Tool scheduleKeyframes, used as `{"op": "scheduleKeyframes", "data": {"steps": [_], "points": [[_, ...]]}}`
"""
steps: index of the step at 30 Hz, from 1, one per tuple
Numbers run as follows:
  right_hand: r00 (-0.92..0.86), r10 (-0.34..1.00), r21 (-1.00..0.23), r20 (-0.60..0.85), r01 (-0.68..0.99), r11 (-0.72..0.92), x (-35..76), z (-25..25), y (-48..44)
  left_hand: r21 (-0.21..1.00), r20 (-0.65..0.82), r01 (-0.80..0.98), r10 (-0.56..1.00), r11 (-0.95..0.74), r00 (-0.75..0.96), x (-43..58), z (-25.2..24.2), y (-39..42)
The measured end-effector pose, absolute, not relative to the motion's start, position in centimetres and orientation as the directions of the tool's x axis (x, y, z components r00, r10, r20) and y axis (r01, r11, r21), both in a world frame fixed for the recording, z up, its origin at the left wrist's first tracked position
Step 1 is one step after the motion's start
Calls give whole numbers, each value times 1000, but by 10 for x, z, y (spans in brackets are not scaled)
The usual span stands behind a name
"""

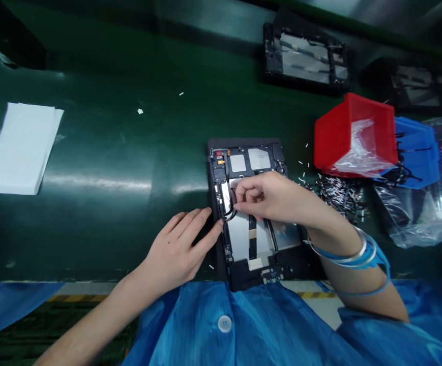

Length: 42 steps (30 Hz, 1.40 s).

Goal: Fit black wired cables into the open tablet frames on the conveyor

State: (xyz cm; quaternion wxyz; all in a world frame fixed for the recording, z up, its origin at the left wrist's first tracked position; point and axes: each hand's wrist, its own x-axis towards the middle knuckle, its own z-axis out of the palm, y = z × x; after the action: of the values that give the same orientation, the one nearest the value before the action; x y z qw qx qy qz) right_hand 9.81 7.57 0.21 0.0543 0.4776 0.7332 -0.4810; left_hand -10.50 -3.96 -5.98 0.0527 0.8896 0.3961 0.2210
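An opened tablet (243,249) lies in front of me with its inside facing up, showing silver battery plates, black ribbon cables and a circuit board along its left side. My right hand (261,195) is closed in a pinch over the board, on a thin black cable (231,216) that curves in a loop. The exact grip is partly hidden by the fingers. My left hand (190,241) rests at the tablet's left edge with fingers stretched out, its thumb tip touching the frame close to the cable loop.
Right of the tablet are a pile of small black-and-white parts (341,195), a red bin (331,137) holding a plastic bag and a blue bin (421,152) with black cables. More tablet units (304,58) sit at the back. White sheets (18,147) lie far left.
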Motion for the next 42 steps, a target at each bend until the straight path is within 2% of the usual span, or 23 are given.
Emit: {"op": "scheduleKeyframes", "data": {"steps": [7,13,21,30,36,42], "points": [[-528,661,-612,-532,780,131,99,2,75,212,334,735,754,-644,565,-95,-54,-40],[-513,708,-633,-485,765,120,104,-3,68,296,391,706,756,-643,525,-91,-55,-42],[-455,756,-563,-470,814,140,97,-2,65,229,326,726,754,-648,570,-92,-54,-39],[-414,762,-555,-497,827,87,96,-2,64,189,307,735,750,-651,586,-91,-53,-39],[-410,784,-499,-466,854,150,96,0,58,150,269,679,691,-718,671,-91,-50,-33],[-418,795,-589,-439,802,97,98,1,68,134,269,623,633,-771,726,-94,-49,-26]]}}
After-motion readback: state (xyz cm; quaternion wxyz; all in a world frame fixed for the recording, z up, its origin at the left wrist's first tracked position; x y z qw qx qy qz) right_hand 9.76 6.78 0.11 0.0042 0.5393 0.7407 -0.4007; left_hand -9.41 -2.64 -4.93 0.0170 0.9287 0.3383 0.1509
